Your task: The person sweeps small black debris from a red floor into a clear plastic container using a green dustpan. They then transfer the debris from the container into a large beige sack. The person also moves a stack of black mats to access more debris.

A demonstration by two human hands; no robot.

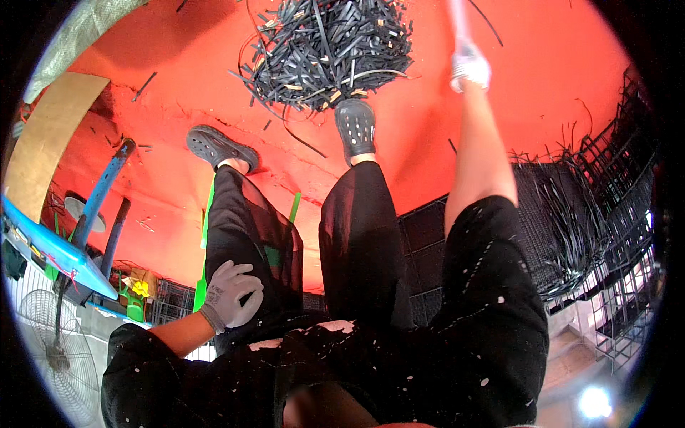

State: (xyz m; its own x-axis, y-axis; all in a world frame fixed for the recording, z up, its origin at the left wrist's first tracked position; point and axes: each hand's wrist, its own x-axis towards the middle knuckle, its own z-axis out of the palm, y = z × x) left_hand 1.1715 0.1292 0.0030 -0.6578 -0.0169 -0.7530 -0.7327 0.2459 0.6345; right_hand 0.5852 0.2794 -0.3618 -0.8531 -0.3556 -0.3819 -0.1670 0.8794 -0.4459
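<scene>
Head view, looking steeply down the person's own body at a red floor (178, 85). The left hand (230, 294), in a pale grey glove, is resting on the left thigh (242, 235) with fingers loosely spread and lying flat, pinching nothing; its placement suggests it is bracing the bent-over torso. The right arm (479, 150) is reaching straight out away from the body, and the right hand (469, 68), in a white glove, is curling closed around a slim pale rod (457, 18). The rod's long axis is running nearly up and down the picture, pointing away from the person and out past the upper edge; its far end is out of view, so its kind cannot be told. The rod is standing just right of a heap of black strips (332, 46) lying on the floor beyond the feet, which are wearing dark grey clogs (354, 127). The strips are lying crossed in all directions, with no common axis. To the right, black mesh crates (606, 207) are holding more of the same strips, near the reaching arm. A blue bar (100, 192) and a floor fan (50, 335) are lying off to the left.
</scene>
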